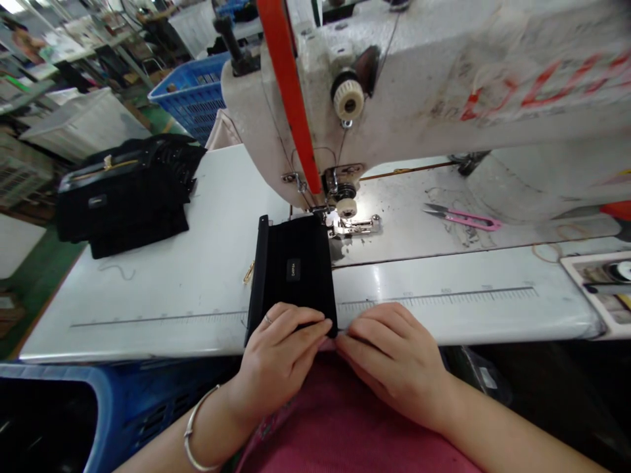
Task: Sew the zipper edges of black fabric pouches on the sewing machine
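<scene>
A black fabric piece (308, 263) with a small label lies on the white sewing table, its far right corner under the needle area of the sewing machine (340, 217). A gold zipper pull hangs out at its left side. My left hand (283, 355) presses its fingers together on the near right corner of the piece. Just right of that corner, my right hand (394, 358) has its fingers closed, with the fingertips touching the edge of the piece. Both hands are at the table's front edge.
A pile of black pieces (128, 190) lies at the table's left end. Pink-handled snips (463, 217) rest right of the needle, beneath the machine arm. A blue bin (103, 394) stands below the table at the left, and a blue basket (192, 92) stands behind it.
</scene>
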A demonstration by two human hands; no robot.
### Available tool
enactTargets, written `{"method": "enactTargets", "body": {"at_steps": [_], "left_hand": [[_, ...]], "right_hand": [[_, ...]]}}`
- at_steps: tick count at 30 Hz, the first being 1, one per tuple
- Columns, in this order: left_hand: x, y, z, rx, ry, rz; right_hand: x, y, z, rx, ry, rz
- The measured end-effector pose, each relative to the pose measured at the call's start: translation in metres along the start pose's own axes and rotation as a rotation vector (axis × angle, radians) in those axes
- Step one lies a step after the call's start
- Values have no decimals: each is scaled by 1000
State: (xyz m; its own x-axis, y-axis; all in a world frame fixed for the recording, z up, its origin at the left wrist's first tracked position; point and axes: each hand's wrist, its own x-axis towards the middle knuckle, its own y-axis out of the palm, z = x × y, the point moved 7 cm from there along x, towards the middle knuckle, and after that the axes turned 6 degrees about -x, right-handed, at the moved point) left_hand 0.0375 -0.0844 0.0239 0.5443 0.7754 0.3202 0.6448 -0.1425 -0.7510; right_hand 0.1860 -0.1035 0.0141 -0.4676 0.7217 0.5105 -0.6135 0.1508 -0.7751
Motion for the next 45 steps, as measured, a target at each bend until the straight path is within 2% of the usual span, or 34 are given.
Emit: {"method": "enactTargets", "body": {"at_steps": [7,13,17,20,25,30,36,45], "left_hand": [[-1,2,-4,41,98,-1],[-6,4,-13,180,204,120],[-5,5,-19,238,268,248],[1,3,-20,268,296,297],[15,-3,-11,209,284,251],[27,-11,0,114,304,175],[43,-14,7,116,370,209],[64,-7,29,204,375,247]], "right_hand": [[1,3,2,10,-28,-21],[3,-2,4,25,-58,-59],[3,1,5,28,-98,-8],[7,-1,4,4,-120,15],[24,-9,1,13,-113,43],[35,-7,-7,15,-108,113],[45,-3,-18,3,-85,177],[67,2,-36,-20,-80,242]]}}
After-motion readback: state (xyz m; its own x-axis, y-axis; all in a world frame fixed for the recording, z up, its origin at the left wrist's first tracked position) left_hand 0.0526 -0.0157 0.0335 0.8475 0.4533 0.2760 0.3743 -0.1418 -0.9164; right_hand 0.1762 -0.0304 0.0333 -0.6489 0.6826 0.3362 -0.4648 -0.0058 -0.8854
